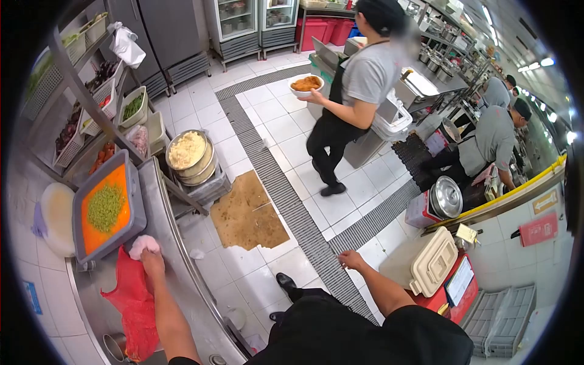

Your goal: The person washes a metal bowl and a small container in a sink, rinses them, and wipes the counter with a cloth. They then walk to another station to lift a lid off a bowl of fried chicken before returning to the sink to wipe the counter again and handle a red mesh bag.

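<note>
My left hand [153,263] is closed on a pale pink, crumpled cloth-like wad [145,246] at the edge of the steel counter [182,267]. Beside and below it lies a red mesh bag [132,298], draped over the counter's sink area. Just above the hand stands a grey tub [129,163] with an orange bottom or board, on which chopped green pieces [106,208] are heaped. Over the floor on the other side hangs my right hand [350,260], its fingers loosely bent and nothing visible in them.
A co-worker [365,79] walks past carrying a white bowl [306,86] of orange-brown food. Stacked pans of pale food [187,151] stand beside the counter. Flattened cardboard [249,213] lies on the tiles. A lidded beige bin [429,261] is at my right. Vegetable crates fill the left shelves.
</note>
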`<act>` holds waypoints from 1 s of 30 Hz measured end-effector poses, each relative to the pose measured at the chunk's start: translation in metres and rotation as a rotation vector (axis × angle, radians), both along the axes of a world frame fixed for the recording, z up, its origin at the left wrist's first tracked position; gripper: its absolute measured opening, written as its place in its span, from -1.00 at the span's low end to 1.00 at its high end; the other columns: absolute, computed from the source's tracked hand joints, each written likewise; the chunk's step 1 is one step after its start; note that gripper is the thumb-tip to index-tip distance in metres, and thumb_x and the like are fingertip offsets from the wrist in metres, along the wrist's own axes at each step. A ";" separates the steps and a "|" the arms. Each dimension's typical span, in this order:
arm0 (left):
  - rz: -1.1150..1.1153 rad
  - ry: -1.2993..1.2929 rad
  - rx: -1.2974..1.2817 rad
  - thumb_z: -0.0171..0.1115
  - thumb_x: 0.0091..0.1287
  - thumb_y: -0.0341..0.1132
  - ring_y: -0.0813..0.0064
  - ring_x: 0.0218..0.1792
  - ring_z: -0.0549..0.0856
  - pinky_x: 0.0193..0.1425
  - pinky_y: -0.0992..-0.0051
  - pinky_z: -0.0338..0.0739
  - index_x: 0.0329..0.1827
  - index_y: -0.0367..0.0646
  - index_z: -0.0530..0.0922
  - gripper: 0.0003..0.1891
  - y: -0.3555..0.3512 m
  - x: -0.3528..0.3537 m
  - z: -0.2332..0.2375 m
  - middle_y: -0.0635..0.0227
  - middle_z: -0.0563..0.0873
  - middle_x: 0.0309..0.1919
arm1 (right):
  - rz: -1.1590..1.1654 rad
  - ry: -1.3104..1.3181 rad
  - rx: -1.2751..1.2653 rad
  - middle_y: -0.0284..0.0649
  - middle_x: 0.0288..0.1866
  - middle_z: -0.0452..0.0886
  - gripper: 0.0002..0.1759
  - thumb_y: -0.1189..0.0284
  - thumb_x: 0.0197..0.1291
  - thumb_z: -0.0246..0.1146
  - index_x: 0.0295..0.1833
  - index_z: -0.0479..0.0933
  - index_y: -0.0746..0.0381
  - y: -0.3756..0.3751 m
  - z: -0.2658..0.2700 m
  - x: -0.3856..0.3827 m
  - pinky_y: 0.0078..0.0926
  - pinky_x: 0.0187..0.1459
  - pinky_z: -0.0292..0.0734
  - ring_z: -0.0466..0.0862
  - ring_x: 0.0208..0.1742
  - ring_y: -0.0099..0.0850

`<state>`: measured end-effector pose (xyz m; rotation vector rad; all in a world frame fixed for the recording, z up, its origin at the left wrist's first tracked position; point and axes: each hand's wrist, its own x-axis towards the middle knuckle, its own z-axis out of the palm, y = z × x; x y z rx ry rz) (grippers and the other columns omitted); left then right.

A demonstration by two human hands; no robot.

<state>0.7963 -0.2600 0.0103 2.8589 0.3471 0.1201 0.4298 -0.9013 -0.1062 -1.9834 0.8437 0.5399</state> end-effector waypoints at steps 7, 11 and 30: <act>-0.012 -0.186 -0.310 0.23 0.28 -0.14 0.01 -0.28 0.68 -0.09 0.20 0.52 -0.17 -0.30 0.57 -0.66 -0.025 0.006 0.004 -0.03 0.70 -0.32 | -0.312 0.105 0.162 -0.23 -0.35 0.70 -0.70 0.28 0.22 0.21 -0.10 0.63 0.27 0.012 0.000 -0.045 -0.51 -0.47 0.57 0.68 -0.44 -0.45; -0.139 -0.474 -0.425 0.24 0.28 -0.09 0.10 -0.43 0.58 -0.21 0.25 0.47 -0.30 -0.32 0.54 -0.63 -0.094 0.033 0.048 0.07 0.62 -0.48 | -0.376 -0.086 0.113 -0.25 -0.41 0.68 -0.71 0.29 0.23 0.23 -0.09 0.65 0.25 0.038 0.026 -0.055 -0.53 -0.48 0.56 0.64 -0.50 -0.50; -0.888 0.867 -1.454 0.17 0.38 -0.30 0.52 -0.36 0.61 -0.22 0.44 0.66 -0.37 -0.17 0.48 -0.82 -0.604 -0.136 0.109 0.37 0.59 -0.42 | -0.834 -0.779 0.179 -0.35 -0.46 0.61 -0.73 0.31 0.30 0.17 -0.14 0.64 0.29 -0.042 0.128 0.057 -0.54 -0.47 0.44 0.54 -0.48 -0.59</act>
